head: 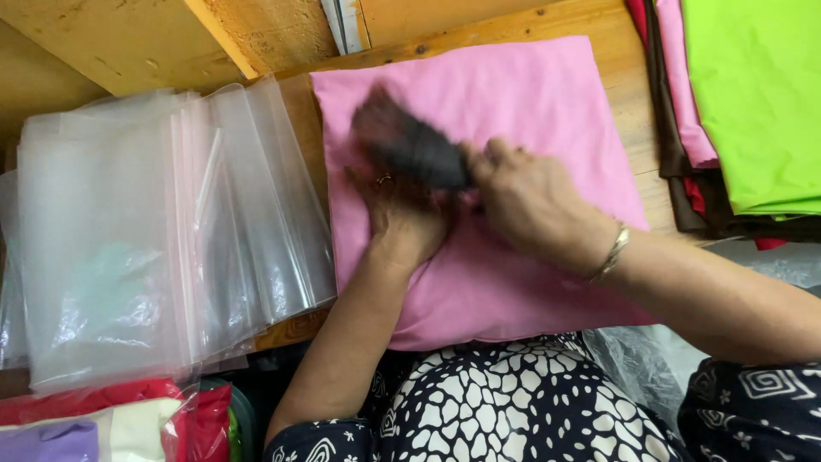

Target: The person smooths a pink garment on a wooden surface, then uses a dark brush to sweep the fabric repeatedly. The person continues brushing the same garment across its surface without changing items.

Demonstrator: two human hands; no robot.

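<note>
Pink folded cloth lies flat on the wooden table in the middle of the frame; it looks soft, light and limp, best held at its edges. Left hand presses it flat with open grip, and right hand has its grip closed on a blurred dark brush.

Left hand palm down, fingers spread flat, forearm reaching up from below. Right hand fisted closed, bangle on wrist, arm in from right. Hands touching.
</note>
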